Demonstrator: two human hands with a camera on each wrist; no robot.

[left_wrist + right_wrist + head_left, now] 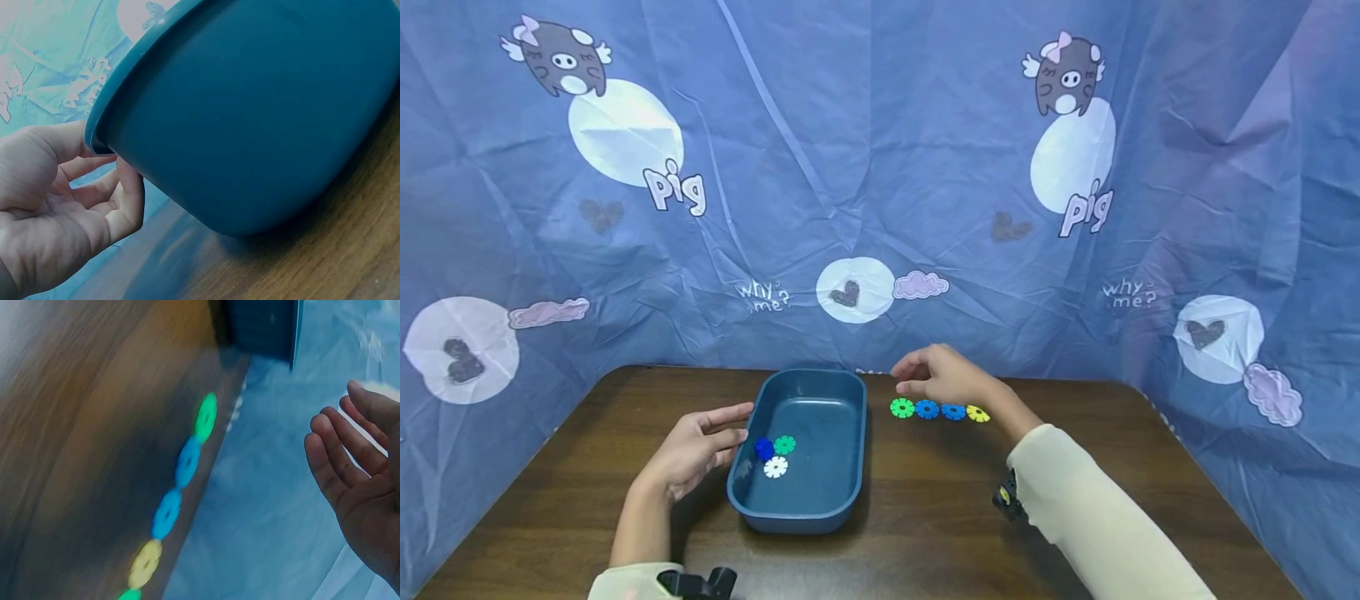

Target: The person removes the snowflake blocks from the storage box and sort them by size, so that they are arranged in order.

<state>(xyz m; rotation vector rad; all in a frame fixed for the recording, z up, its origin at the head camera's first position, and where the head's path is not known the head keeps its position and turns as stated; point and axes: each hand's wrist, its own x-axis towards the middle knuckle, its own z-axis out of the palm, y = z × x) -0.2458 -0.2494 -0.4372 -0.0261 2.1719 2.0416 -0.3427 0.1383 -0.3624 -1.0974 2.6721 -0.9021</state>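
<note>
The creased blue cloth (925,150) legibly reads "pig" twice and "why me?" twice. Three flat, notched discs (776,467), blue, green and white, lie in a smooth blue-green tub (827,467) with rounded corners; at least five more form a row (927,409) on the wood-grained counter (925,517) to its right: green, two blue, yellow, green. The left hand (688,454) touches the tub's rim (125,75), fingers apart; the right hand (951,375) hangs empty near the row, fingers loosely bent, thumb apart
</note>
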